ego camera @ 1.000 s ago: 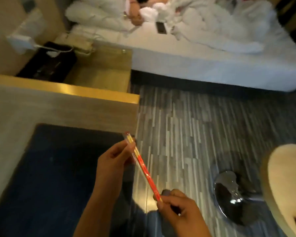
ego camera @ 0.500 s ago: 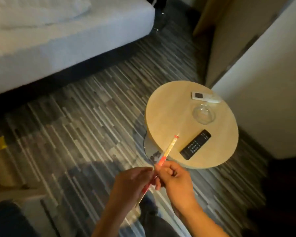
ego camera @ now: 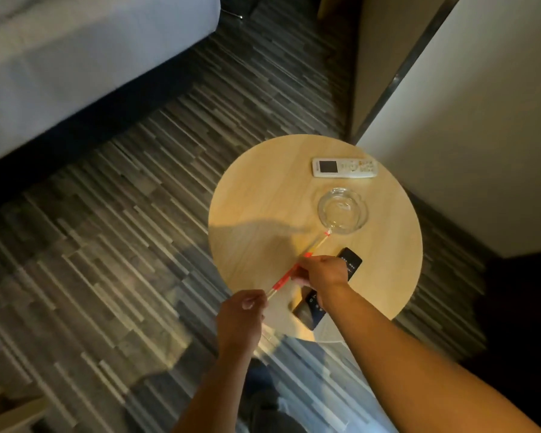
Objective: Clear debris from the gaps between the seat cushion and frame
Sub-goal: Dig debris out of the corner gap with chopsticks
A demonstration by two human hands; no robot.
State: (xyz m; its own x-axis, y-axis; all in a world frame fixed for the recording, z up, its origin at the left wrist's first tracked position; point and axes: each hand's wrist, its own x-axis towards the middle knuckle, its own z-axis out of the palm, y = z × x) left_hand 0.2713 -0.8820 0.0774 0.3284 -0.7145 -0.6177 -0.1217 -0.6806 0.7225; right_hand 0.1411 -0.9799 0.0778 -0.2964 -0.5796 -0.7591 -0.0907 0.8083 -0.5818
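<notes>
Over the round counter (ego camera: 263,195), the left hand (ego camera: 241,320) pinches a wrapped stick's (ego camera: 283,280) 7 o'clock end and the right hand (ego camera: 320,273) grips its middle, tip pointing 1 o'clock near the ashtray (ego camera: 342,210).

I see the stick (ego camera: 283,280): thin, in a sleeve that is red along the lower half and clear toward the tip. It slants up to the right above the counter (ego camera: 263,195). Left hand (ego camera: 239,317) pinches its bottom end, right hand (ego camera: 322,271) grips mid-length.
</notes>
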